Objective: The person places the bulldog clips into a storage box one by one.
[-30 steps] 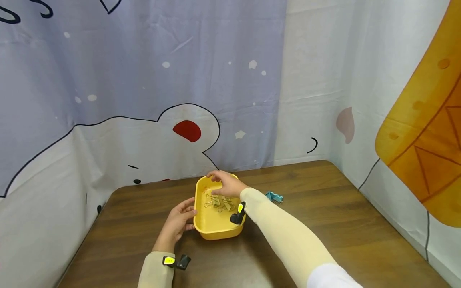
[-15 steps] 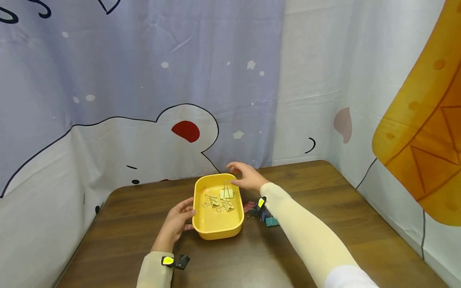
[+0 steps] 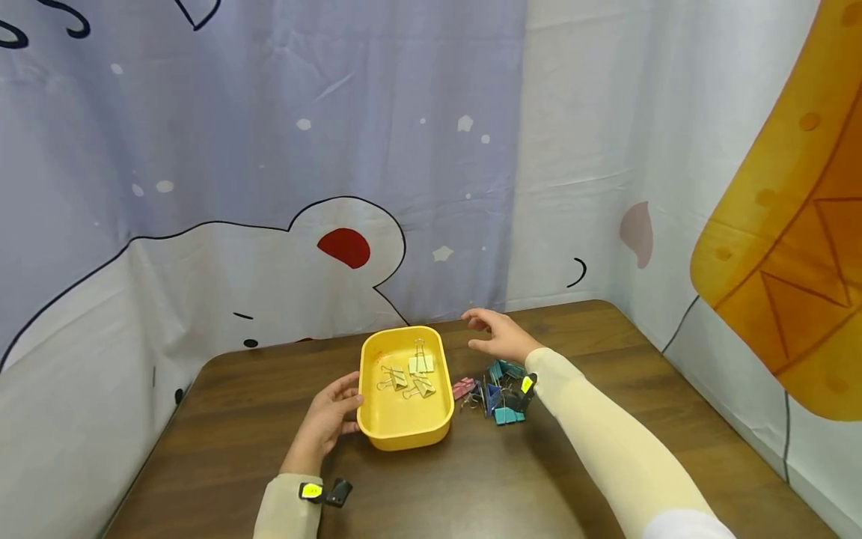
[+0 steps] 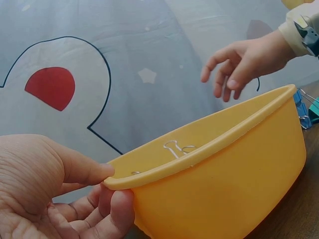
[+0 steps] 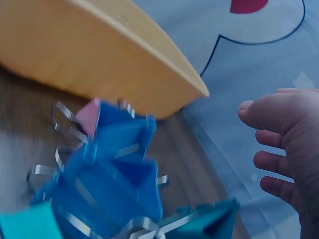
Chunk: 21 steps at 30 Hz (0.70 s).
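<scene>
A yellow plastic bin [image 3: 407, 442] sits on the table, its left rim pinched by my left hand [image 3: 328, 417]. The left wrist view shows the thumb over the rim and the fingers against the outer wall [image 4: 219, 194]. Inside lie three yellow binder clips, one of them [image 3: 421, 364] with its wire handle sticking up. My right hand [image 3: 503, 338] hovers to the right of the bin with relaxed fingers and holds nothing. Below it is a pile of binder clips: a pink one [image 3: 462, 387], blue ones [image 5: 107, 174] and teal ones [image 3: 508, 416].
The brown wooden table [image 3: 269, 419] runs back to a printed curtain [image 3: 444, 150], which hangs close behind its far edge. The clip pile lies right next to the bin's right wall. A band with a small device [image 3: 326, 492] sits on the left wrist.
My right hand has moved right, from over the bin to above the clip pile. A third yellow clip now shows in the bin. The left hand keeps its hold on the rim.
</scene>
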Motion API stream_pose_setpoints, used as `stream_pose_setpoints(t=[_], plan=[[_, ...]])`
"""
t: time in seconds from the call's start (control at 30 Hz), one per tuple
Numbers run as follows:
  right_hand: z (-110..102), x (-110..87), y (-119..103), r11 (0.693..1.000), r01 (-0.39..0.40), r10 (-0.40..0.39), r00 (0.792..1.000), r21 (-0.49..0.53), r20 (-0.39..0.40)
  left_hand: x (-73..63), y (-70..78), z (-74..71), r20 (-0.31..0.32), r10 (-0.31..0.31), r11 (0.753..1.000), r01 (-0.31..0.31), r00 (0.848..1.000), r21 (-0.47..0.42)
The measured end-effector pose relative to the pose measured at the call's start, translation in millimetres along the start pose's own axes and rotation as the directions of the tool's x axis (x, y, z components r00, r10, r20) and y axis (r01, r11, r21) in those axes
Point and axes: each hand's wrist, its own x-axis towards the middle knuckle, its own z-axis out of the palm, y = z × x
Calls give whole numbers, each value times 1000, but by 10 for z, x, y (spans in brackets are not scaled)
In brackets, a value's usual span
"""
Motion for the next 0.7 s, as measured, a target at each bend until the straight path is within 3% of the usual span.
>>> stream_pose_setpoints(t=[0.37,0.7], plan=[[-100,-254,78,1000,-7,6,999,22,51,2,-12,2,11,8,1000,-8,1000,-4],[-106,-436,193,993,-7,-7,994,121,112,-2,-2,3,14,8,1000,-8,1000,-7]])
